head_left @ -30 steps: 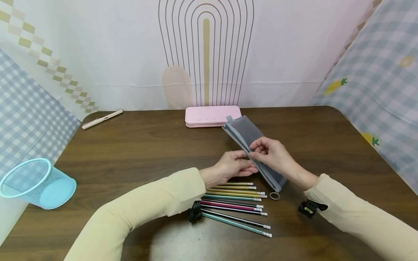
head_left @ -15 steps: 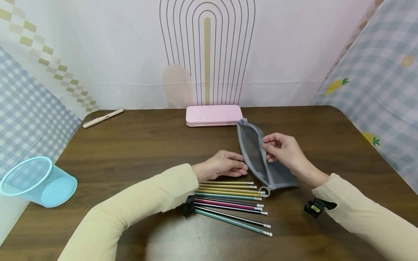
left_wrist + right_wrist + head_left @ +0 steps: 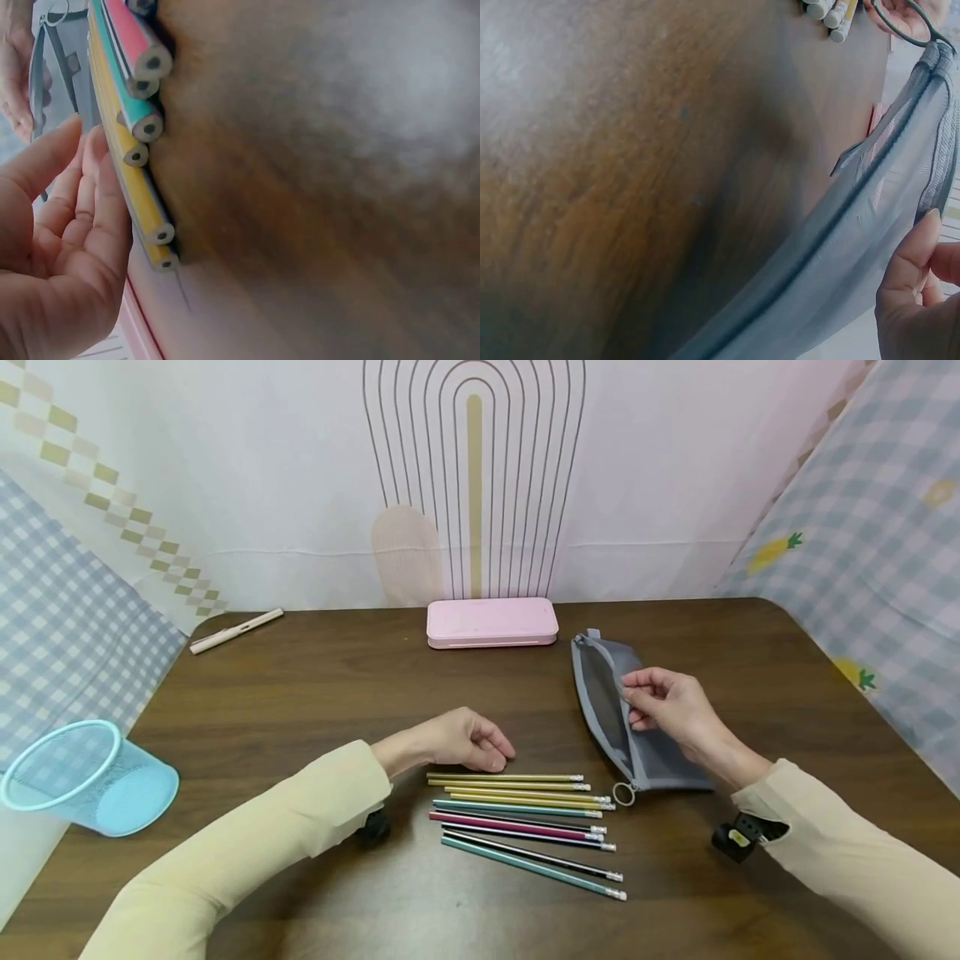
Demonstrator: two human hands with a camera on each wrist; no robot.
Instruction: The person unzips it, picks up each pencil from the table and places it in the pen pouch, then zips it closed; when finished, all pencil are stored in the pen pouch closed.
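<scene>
A grey zippered pencil pouch (image 3: 667,758) lies to the right with its mouth gaping. My right hand (image 3: 671,708) pinches the zipper edge on its near-right side between thumb and fingers, as the right wrist view also shows. A ring pull (image 3: 624,793) hangs at the pouch's front corner. Several pencils in gold, teal, pink and black are spread in a row, the front one a teal pencil (image 3: 532,868), erasers pointing right. My left hand (image 3: 461,739) hovers at the back edge of the row, fingers loosely bent and holding nothing. In the left wrist view its fingers are beside the yellow pencils (image 3: 154,214).
A pink pencil case (image 3: 491,623) sits at the back of the wooden table (image 3: 337,677). A cream pen (image 3: 236,632) lies at the back left. A light-blue mesh cup (image 3: 135,789) stands tilted in view at the left edge.
The pouch mouth has been pulled wide, and my right hand has carried the pouch rightward. My left hand has let go of the pouch and moved left to the pencils.
</scene>
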